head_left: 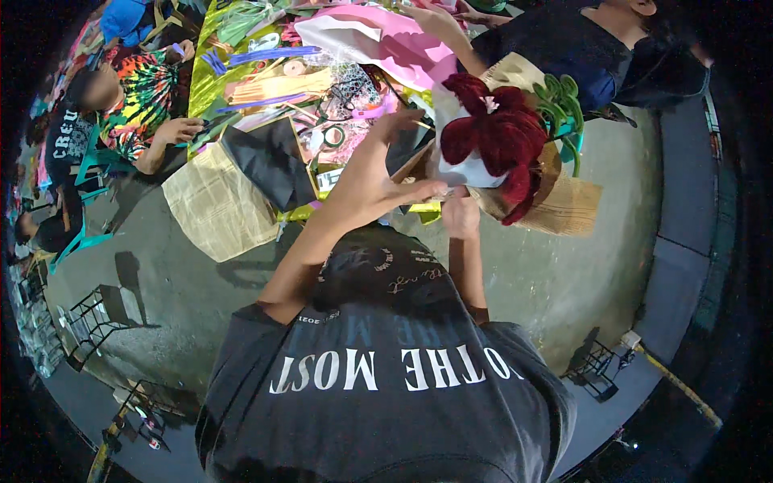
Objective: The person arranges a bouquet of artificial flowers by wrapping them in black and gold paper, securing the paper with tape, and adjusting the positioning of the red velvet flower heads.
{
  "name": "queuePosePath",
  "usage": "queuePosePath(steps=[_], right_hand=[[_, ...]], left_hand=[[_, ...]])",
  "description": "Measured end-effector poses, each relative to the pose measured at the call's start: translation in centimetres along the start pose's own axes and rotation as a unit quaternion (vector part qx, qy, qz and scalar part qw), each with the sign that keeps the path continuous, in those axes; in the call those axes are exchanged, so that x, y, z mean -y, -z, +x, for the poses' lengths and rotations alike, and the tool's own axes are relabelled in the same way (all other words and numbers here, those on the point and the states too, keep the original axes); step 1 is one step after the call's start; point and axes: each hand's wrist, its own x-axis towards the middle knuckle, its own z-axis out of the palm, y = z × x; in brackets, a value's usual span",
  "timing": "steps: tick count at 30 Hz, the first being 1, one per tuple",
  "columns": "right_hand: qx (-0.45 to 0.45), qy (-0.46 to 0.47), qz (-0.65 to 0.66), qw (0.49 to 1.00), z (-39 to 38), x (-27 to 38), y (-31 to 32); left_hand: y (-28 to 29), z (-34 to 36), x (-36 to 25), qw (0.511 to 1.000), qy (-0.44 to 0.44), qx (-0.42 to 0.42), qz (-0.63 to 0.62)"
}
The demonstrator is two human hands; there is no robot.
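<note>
Nearest the camera, across the lower middle of the frame, is a dark grey shirt (386, 427) with white lettering. At the upper left, a co-worker in a multicoloured shirt (146, 101) sits on a green chair (95, 161), one hand (179, 130) at the edge of a yellow-covered table (197, 105). Left of centre, a beige printed sheet (217, 205) hangs over the near edge beside black paper (274, 165). Behind them, at the upper centre, lie purple strips (274, 55), peach-coloured strips (286, 87) and pink-and-white paper (394, 44). Just above the centre, the left hand (366, 179) is spread wide, thumb well away from the fingers, its thumb tip close to the right hand; whether it touches the wrapping I cannot tell. Right of it, the right hand (460, 214) is curled closed at the base of the bouquet (487, 133), whose dark red fuzzy petals stand against white and brown wrapping, right of centre. Green curled stems (560, 105) show beyond it, below another person in dark clothing (555, 44) at the upper right.
</note>
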Motion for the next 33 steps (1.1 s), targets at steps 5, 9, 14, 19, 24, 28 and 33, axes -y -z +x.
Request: queuePosePath(steps=[5,9,14,19,24,28,33], right_hand=[[0.098,-0.044,-0.029,0.994,0.5,1.4,-0.7],[0.128,-0.018,-0.062,0.990,0.8,2.6,-1.3],[0.131,0.034,-0.097,0.986,1.5,3.4,-1.4],[0.130,0.082,-0.126,0.980,1.9,4.1,-2.0],[0.135,0.125,-0.152,0.971,2.3,5.1,-3.7],[0.129,0.151,-0.155,0.968,2.4,5.7,-4.8],[0.147,0.160,-0.135,0.967,2.6,6.2,-5.8]], left_hand=[[2.0,2.7,-1.4,0.969,-0.225,0.017,0.099],[4.2,3.8,-4.3,0.937,-0.250,0.116,0.217],[5.3,5.5,-4.3,0.954,-0.239,0.100,0.149],[6.2,8.3,-7.2,0.929,-0.240,0.238,0.148],[5.4,10.8,-8.1,0.889,-0.240,0.358,0.155],[4.8,11.9,-8.9,0.867,-0.208,0.421,0.167],[3.9,12.2,-8.5,0.861,-0.199,0.437,0.168]])
